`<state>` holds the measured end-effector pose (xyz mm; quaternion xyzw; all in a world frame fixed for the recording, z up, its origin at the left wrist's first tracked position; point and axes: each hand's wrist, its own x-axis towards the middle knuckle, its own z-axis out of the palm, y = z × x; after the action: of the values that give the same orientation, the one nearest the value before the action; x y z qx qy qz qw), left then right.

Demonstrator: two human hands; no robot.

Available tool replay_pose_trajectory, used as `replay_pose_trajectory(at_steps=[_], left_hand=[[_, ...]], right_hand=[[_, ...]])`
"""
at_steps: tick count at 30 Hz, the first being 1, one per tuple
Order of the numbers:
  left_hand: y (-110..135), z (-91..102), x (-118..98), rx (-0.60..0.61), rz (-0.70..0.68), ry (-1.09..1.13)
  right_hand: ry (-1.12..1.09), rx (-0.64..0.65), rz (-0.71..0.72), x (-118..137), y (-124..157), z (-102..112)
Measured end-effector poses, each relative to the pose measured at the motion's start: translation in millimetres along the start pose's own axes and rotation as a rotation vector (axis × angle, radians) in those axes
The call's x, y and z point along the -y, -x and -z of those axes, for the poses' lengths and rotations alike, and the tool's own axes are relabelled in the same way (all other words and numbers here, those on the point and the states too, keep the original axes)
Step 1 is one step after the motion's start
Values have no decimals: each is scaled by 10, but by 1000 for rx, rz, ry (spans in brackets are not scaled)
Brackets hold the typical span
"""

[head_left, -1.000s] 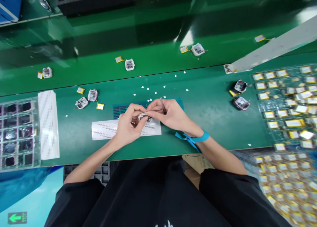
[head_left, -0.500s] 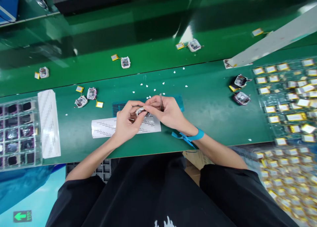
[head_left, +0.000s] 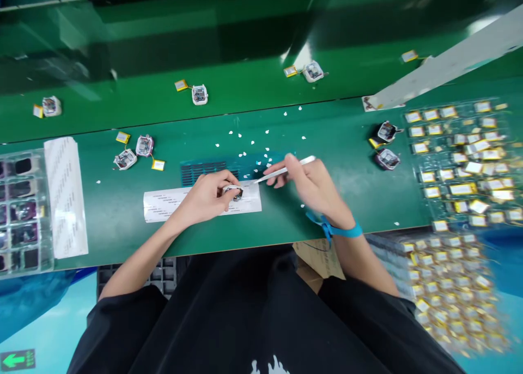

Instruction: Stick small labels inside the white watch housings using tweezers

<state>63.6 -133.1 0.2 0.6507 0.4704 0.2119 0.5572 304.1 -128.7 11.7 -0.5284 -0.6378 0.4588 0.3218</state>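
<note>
The left hand (head_left: 203, 198) is closed around a small module (head_left: 234, 192), thumb and fingertips pinching its sides and pressing it down on the white label sheet (head_left: 171, 204), near the sheet's right end. The right hand (head_left: 314, 186) has its fingers curled shut on a pair of tweezers (head_left: 285, 170), which lie almost level, with the tip pointing left and stopping just short of the module. Half a second ago, both hands were bunched together over the module and the tweezers stood upright between the right fingers; now the right hand has drawn away to the right and only 1 hand is on the module. The left forearm runs in from the lower left, wrist low on the green bench (head_left: 351, 189). The right wrist, wearing a blue strap (head_left: 337, 230), is bent, with the hand raised off the bench.
</note>
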Motion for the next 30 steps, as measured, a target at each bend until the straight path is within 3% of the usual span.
replay_pose_trajectory(at_steps=[4, 10, 15, 19, 23, 30], left_hand=[[0, -35, -7, -12, -19, -160], [1, -36, -48, -6, 42, -126], [-64, -25, 21, 17, 157, 60], [-82, -28, 36, 3, 171, 77], [-73, -27, 13, 7, 175, 67], [-65, -24, 12, 10, 177, 82]], right_hand=[[-137, -80, -102, -185, 186, -97], [-251, -136, -178, -237, 257, -225], [-268, -107, -176, -228, 225, -221], [-315, -65, -154, -222, 198, -160], [-415, -121, -178, -251, 183, -148], [-280, -155, -142, -283, 208, -244]])
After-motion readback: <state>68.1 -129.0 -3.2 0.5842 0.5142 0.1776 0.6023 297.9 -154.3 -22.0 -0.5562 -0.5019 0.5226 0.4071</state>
